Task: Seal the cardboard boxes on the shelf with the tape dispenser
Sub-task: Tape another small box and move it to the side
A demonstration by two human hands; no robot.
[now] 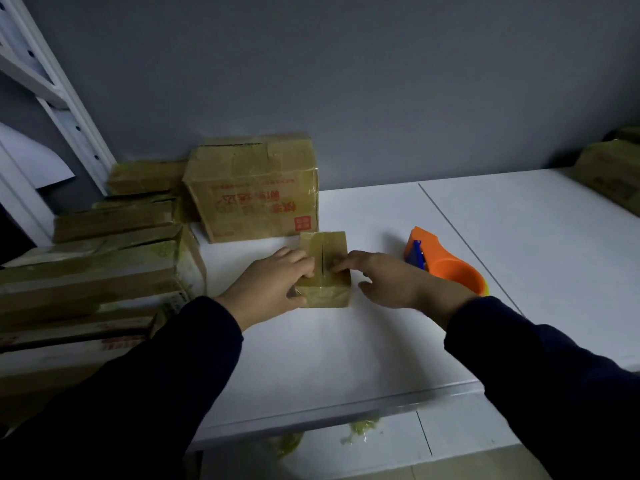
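Stacked flat boxes (104,271) occupy the left end of the white shelf (346,358), at 9 o'clock from the small box (323,251) at shelf centre. A large taped box (252,192) stands at 11 o'clock, near the wall. The left hand (270,285) grips the small box, fingers curled over its left top flap. The right hand (388,278) rests extended fingers, loosely apart, on the right flap beside the centre seam. The orange tape dispenser (446,268) lies at 3 o'clock, just beside the right hand. Another box (609,174) sits at 2 o'clock, far right.
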